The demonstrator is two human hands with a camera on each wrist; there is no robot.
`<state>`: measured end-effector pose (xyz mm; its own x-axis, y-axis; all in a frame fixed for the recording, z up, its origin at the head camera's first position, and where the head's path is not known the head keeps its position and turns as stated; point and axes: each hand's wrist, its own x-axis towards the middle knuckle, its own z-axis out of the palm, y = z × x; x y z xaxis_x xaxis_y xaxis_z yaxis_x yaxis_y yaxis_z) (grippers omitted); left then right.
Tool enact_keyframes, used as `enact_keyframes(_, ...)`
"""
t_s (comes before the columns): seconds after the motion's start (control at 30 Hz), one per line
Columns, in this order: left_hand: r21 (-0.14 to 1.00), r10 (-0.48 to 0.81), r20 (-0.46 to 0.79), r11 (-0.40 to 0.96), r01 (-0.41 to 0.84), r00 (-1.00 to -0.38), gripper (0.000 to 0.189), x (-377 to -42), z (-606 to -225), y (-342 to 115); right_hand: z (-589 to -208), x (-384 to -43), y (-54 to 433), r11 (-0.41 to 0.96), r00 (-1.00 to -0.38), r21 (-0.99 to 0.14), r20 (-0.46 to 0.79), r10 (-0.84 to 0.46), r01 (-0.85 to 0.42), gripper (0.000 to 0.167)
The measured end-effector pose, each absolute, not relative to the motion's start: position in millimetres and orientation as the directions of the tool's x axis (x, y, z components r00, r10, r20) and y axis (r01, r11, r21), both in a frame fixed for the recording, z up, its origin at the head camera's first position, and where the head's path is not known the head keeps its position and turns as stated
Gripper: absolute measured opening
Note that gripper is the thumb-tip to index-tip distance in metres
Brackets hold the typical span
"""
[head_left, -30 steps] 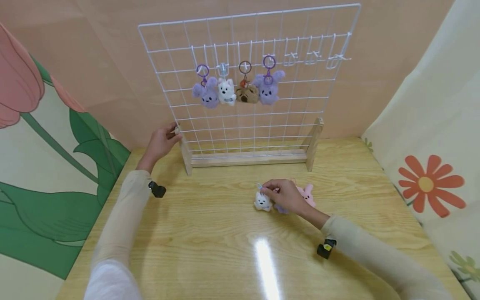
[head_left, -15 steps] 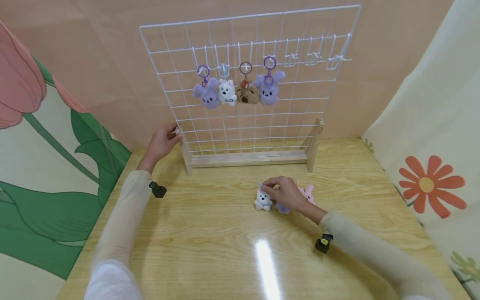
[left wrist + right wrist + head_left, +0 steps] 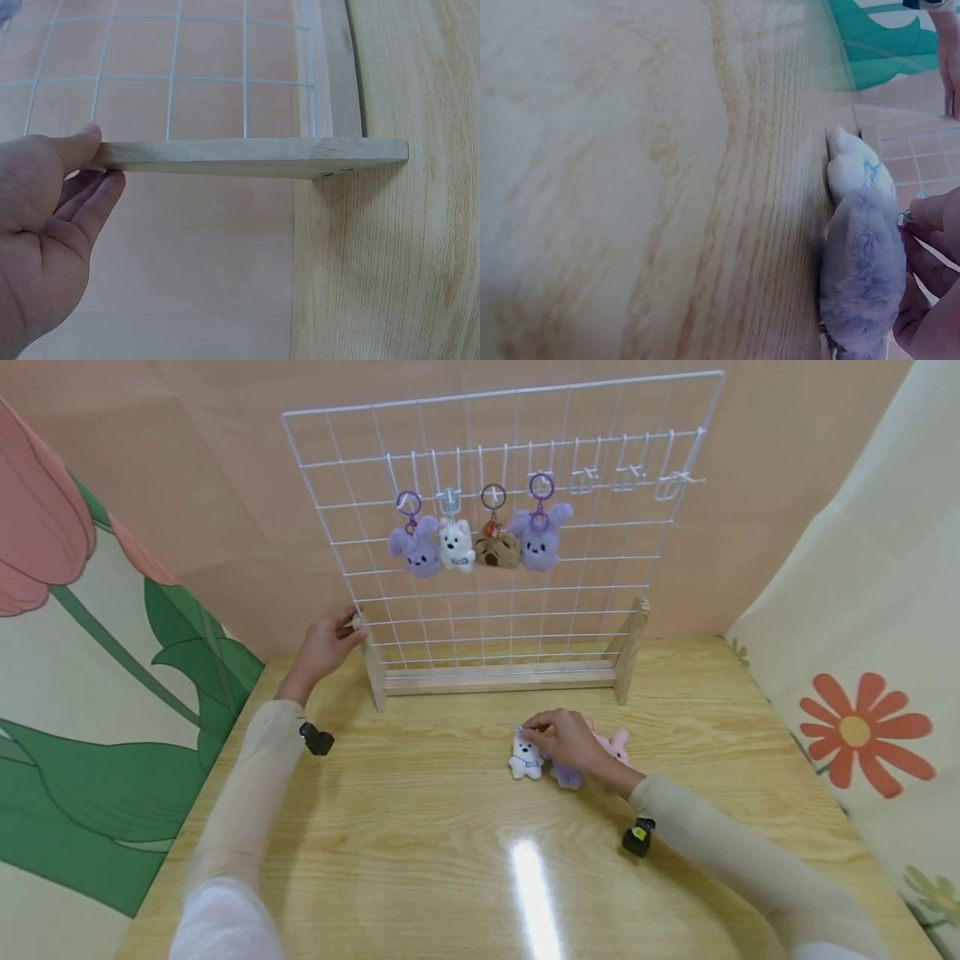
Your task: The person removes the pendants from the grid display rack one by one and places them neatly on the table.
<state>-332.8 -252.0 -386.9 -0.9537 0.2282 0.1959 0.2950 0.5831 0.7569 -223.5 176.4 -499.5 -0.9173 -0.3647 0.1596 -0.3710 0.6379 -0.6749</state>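
Note:
My left hand (image 3: 324, 649) pinches the upper end of the wooden side foot (image 3: 247, 154) of a white wire grid rack (image 3: 525, 610), thumb on one face and fingers on the other. Over the table, my right hand (image 3: 573, 743) pinches the light-blue clasp (image 3: 906, 217) of a white dog plush keychain (image 3: 527, 758). The dog stands roughly upright, its feet at the tabletop. Beside it, partly under my right hand, is a purple plush keychain (image 3: 566, 775). A pink plush keychain (image 3: 618, 747) shows behind the hand, mostly hidden.
Several plush keychains hang from hooks on the grid: a purple one (image 3: 417, 550), a white dog (image 3: 456, 545), a brown one (image 3: 497, 550) and another purple one (image 3: 538, 537). Bare hooks (image 3: 628, 477) are to their right. The wooden table (image 3: 390, 827) extends toward me.
The white dog plush has tipped more upright, its front turning into view. My right hand and forearm have shifted slightly left. My left hand keeps its place on the rack.

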Motion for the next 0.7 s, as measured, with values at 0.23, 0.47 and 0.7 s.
enact_keyframes(0.23,0.768,0.228,0.193,0.570,0.291,-0.954,0.058,-333.3,-386.9,-252.4,-497.9,-227.2,174.5,0.652,-0.926,-0.679,0.119,-0.358,-0.339,0.015)
enact_keyframes(0.47,0.769,0.236,0.201,0.563,0.303,-0.951,0.057,-333.0,-387.3,-251.7,-500.3,-228.8,177.1,0.648,-0.932,-0.692,0.102,-0.348,-0.318,0.013)
enact_keyframes(0.7,0.776,0.238,0.202,0.552,0.304,-0.950,0.057,-331.9,-386.7,-251.3,-491.2,-228.5,180.3,0.646,-0.921,-0.676,0.132,-0.367,-0.354,0.012)
